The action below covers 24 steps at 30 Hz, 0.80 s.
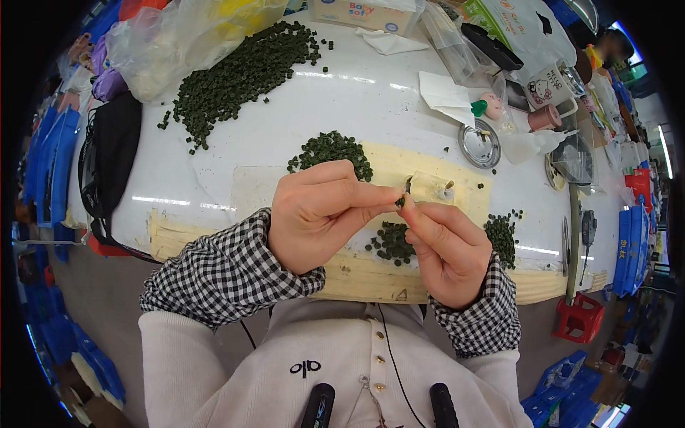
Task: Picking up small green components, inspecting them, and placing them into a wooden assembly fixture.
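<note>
My left hand (314, 214) and my right hand (451, 253) meet fingertip to fingertip over the near part of the table. Between their pinched fingers is a small dark green piece (400, 202), mostly covered. A thin dark sliver (408, 185) shows just above the fingertips; whether it is held or part of the block behind is unclear. Beyond the hands, a cream block with a small upright peg (446, 191) rests on a yellow board (385, 153). Similar green pieces lie in a pile (332, 151) past my left hand, a smaller pile (392, 244) below the fingers, and another pile (501, 239) right of my right hand.
A large heap of green pieces (242, 82) spreads across the far left, beside plastic bags (168, 53). A black bag (114, 153) lies at the left edge. At right are a round metal lid (479, 145), a white mug (551, 87), tweezers (565, 246) and tissues (446, 96).
</note>
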Each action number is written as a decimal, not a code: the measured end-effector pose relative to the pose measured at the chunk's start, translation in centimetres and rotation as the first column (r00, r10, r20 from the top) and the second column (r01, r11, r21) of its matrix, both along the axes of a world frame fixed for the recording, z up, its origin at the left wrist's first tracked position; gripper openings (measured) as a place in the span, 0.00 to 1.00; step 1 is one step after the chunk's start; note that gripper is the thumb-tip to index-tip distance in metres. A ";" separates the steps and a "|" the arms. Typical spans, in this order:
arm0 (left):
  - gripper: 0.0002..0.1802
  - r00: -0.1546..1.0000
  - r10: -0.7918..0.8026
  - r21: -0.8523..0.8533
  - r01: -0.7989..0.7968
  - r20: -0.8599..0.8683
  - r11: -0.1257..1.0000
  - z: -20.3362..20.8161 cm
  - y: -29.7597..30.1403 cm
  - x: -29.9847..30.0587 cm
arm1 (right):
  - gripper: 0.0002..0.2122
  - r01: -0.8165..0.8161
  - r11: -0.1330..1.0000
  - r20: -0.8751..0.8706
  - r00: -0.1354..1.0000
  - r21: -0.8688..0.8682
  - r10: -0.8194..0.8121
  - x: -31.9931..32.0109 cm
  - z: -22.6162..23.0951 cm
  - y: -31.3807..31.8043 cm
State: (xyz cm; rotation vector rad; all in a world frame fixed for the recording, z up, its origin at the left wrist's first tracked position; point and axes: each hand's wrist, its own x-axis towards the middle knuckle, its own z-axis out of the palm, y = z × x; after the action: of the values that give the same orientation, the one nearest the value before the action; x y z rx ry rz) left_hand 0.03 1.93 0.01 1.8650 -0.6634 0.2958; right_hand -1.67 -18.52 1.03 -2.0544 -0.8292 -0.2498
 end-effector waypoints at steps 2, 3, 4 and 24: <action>0.15 1.000 0.004 0.002 -0.004 0.005 1.000 0.0 0.0 0.0 | 0.17 0.000 1.000 -0.001 1.000 0.006 0.000 0.0 0.0 0.0; 0.14 1.000 0.007 -0.010 -0.007 -0.010 1.000 0.1 -0.1 0.0 | 0.17 0.004 1.000 -0.006 1.000 0.010 -0.004 -0.1 0.0 0.0; 0.14 1.000 0.010 -0.022 -0.011 -0.025 1.000 0.2 -0.2 -0.1 | 0.17 0.008 1.000 -0.010 1.000 0.015 -0.008 -0.1 0.0 0.1; 0.12 0.998 -0.004 -0.064 0.001 -0.056 0.998 0.3 -0.3 0.1 | 0.18 0.034 0.999 0.068 0.997 0.026 -0.036 -0.1 -0.3 0.0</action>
State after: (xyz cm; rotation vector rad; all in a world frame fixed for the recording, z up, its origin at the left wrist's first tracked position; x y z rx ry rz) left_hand 0.13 1.66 0.34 1.8049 -0.6116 0.2596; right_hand -1.76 -18.48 0.76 -2.0480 -0.8282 -0.3506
